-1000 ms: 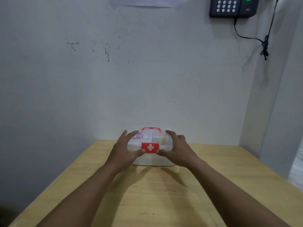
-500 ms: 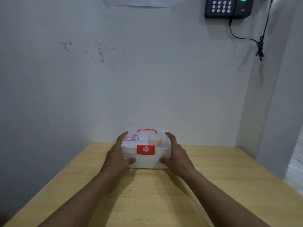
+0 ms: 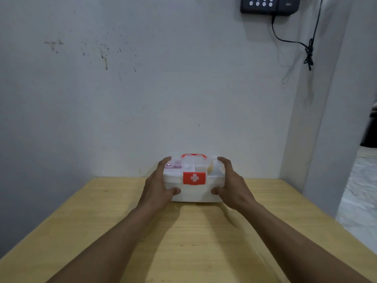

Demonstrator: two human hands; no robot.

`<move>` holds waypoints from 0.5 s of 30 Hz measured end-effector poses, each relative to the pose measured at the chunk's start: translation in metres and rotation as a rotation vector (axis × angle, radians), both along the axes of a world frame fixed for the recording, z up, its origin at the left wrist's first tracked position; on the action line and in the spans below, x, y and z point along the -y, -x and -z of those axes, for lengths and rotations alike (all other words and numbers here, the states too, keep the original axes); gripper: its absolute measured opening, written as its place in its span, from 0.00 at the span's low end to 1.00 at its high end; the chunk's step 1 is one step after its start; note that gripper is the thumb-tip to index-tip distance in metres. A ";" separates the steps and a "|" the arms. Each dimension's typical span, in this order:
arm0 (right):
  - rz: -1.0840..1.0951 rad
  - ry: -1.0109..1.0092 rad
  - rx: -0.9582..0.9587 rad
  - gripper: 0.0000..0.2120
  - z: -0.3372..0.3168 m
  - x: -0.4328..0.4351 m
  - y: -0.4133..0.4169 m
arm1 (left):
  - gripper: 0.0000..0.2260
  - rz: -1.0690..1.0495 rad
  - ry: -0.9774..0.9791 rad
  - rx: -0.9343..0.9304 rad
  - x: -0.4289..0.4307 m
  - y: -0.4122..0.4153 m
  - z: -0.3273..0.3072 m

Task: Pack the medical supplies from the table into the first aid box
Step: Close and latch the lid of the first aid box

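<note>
A white translucent first aid box (image 3: 193, 190) with a red latch bearing a white cross and a red handle on top stands on the wooden table (image 3: 102, 231) near the wall. Its lid is down, and pink and yellowish items show dimly through it. My left hand (image 3: 157, 188) grips the box's left side, thumb on the front wall. On the right side, my right hand (image 3: 230, 184) holds it the same way. No loose supplies are visible on the table.
A white wall rises right behind the box. A black keypad device (image 3: 269, 5) with a dangling cable (image 3: 308, 52) hangs at the upper right. The table's right edge borders an open doorway with a pale floor (image 3: 359, 201).
Both hands slid from the lid's front near the latch down to the box's sides, thumbs now on the lower front. The box sits slightly nearer the wall, and the view shifted.
</note>
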State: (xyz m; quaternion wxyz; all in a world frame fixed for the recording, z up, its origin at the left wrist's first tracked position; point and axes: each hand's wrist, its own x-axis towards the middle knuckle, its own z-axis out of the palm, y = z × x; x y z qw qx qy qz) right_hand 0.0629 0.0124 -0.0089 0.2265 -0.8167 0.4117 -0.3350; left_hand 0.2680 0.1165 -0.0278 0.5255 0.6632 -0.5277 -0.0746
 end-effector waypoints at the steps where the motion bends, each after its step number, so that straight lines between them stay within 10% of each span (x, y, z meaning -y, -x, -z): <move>1: 0.006 -0.013 -0.003 0.44 -0.001 0.004 0.004 | 0.43 0.001 -0.004 -0.006 0.006 0.004 0.000; 15: -0.011 -0.054 0.028 0.45 0.008 0.052 0.016 | 0.43 -0.015 -0.001 -0.088 0.050 0.031 0.010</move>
